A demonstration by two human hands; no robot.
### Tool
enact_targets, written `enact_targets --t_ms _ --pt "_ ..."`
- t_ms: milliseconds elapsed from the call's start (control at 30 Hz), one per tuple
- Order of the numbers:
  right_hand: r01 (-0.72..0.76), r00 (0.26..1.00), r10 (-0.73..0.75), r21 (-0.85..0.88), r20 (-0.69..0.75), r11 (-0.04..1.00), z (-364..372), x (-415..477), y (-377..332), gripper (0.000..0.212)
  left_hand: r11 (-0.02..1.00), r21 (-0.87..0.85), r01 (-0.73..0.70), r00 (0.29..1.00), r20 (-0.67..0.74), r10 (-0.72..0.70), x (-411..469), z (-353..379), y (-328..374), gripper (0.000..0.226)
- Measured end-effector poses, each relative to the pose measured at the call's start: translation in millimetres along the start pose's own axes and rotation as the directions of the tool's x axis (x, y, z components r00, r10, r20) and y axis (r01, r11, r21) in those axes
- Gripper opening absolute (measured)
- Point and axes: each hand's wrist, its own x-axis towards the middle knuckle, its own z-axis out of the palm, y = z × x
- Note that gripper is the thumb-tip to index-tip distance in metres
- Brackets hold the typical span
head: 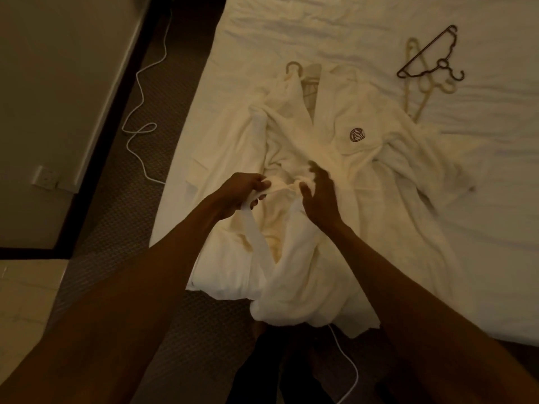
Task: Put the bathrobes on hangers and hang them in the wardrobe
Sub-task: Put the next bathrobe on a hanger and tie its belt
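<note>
A white bathrobe (pixel 329 141) with a dark round emblem on its chest lies spread on the bed, its hem hanging over the near edge. A pale hanger's hook (pixel 292 67) sticks out at its collar. My left hand (pixel 242 193) grips the robe's white belt (pixel 256 237), which runs down from my fist. My right hand (pixel 319 196) hovers over the belt's middle at the robe's waist with fingers spread and blurred; its thumb touches the cloth. A dark hanger (pixel 431 51) and pale hangers (pixel 420 91) lie on the sheet at the upper right.
The bed's white sheet (pixel 379 21) fills the right side. A white cable (pixel 140 112) snakes over the dark carpet along the bed's left side and another piece (pixel 347 363) lies near my feet. A wall with a socket (pixel 46 177) stands at the left.
</note>
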Motion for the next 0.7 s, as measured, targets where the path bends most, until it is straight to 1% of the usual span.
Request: enact_targets --t_ms 33,67,100,133,167,200,233,300,333,400,467,533,567,633,700 --pt "0.099 0.987 -0.102 0.032 0.125 0.995 -2 0 2 0.058 1.0 0.013 -0.005 1.0 -0.014 0.006 1 -1 3 0.017" --pt "0.122 0.953 -0.128 0.04 0.273 0.992 -4 1 3 0.059 1.0 0.014 -0.004 1.0 -0.026 0.004 1 -2 6 0.018" --pt "0.142 0.917 -0.13 -0.003 0.378 0.99 -6 4 3 0.057 1.0 0.009 0.006 0.999 -0.04 -0.005 1 -4 8 0.018" --pt "0.189 0.907 -0.141 -0.084 0.397 0.978 -7 6 1 0.05 1.0 -0.003 0.018 0.999 -0.05 -0.018 -1 -5 10 0.017" --pt "0.258 0.915 -0.183 -0.173 0.359 0.951 -8 7 -1 0.041 0.999 -0.022 0.029 0.998 -0.052 -0.03 -3 -6 11 0.016" --pt "0.332 0.921 -0.257 -0.244 0.293 0.911 -9 8 -5 0.03 0.998 -0.046 0.035 0.998 -0.046 -0.037 -5 -6 12 0.016" --pt "0.411 0.906 -0.344 -0.309 0.247 0.858 -11 10 -9 0.021 0.997 -0.073 0.038 0.999 -0.034 -0.041 -8 -7 12 0.017" --pt "0.553 0.833 -0.488 -0.407 0.262 0.727 -13 11 -16 0.019 0.991 -0.123 0.048 0.999 -0.009 -0.049 -12 -11 10 0.021" --pt "0.586 0.81 -0.513 -0.432 0.284 0.685 -14 12 -18 0.02 0.989 -0.137 0.057 0.998 0.006 -0.057 -15 -14 10 0.024" --pt "0.591 0.806 -0.512 -0.462 0.299 0.661 -16 15 -21 0.021 0.987 -0.139 0.087 0.996 0.048 -0.081 -23 -20 12 0.031" --pt "0.603 0.796 -0.499 -0.503 0.342 0.619 -18 18 -23 0.02 0.989 -0.103 0.107 0.992 0.077 -0.099 -31 -24 17 0.033" --pt "0.626 0.777 -0.511 -0.537 0.367 0.566 -19 22 -28 0.015 0.989 -0.102 0.106 0.993 0.056 -0.101 -38 -27 23 0.032" --pt "0.621 0.78 -0.513 -0.548 0.358 0.56 -21 25 -31 0.012 0.987 -0.126 0.101 0.994 0.046 -0.096 -41 -29 27 0.032" --pt "0.59 0.801 -0.509 -0.56 0.316 0.581 -27 33 -38 0.012 0.982 -0.168 0.088 0.996 0.039 -0.082 -46 -35 35 0.032" --pt "0.519 0.848 -0.468 -0.579 0.251 0.63 -32 39 -39 0.008 0.969 -0.237 0.063 0.998 0.031 -0.057 -50 -43 49 0.028"
